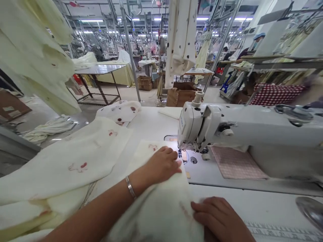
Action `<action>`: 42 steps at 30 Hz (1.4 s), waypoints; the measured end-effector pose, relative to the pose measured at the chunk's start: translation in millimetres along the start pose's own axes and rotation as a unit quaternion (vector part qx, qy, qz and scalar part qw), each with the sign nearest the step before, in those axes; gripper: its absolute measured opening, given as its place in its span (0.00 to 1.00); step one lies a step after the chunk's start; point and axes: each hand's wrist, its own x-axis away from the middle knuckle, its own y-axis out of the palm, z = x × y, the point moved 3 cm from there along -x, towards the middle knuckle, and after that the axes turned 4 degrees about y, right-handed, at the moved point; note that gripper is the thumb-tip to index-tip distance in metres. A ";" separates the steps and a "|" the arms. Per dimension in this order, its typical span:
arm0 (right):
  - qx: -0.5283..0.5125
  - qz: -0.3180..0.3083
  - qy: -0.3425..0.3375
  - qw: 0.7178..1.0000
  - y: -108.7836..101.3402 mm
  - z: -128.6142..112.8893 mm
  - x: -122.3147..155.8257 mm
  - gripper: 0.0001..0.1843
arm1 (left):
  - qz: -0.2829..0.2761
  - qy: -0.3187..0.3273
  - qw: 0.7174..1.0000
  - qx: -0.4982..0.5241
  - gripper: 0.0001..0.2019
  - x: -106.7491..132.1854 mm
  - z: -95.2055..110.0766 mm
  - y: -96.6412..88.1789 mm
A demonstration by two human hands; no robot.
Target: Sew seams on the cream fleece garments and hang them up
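Hanging garment (182,37), cardboard boxes (180,94), steel table (101,69)

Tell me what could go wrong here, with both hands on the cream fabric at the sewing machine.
The left hand lies flat on the cream fabric with its fingertips close to the needle area; they could slip under it. The right hand pinches only the near edge, so the piece may feed crooked. The fabric pile could drag it sideways.
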 end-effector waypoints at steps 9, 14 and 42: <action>-0.019 0.023 -0.011 0.999 -0.7 -3.9 -0.2 0.10 | -0.024 -0.107 0.993 0.037 0.35 45.6 93.6 3.8; 0.025 -0.024 -0.072 0.997 -11.7 -4.2 -2.0 0.10 | -0.064 -0.066 0.995 0.032 0.31 61.6 80.0 5.1; 0.086 0.004 -0.027 0.996 27.8 71.5 -75.0 0.11 | -0.048 -0.002 0.999 0.013 0.28 -14.1 -85.4 9.4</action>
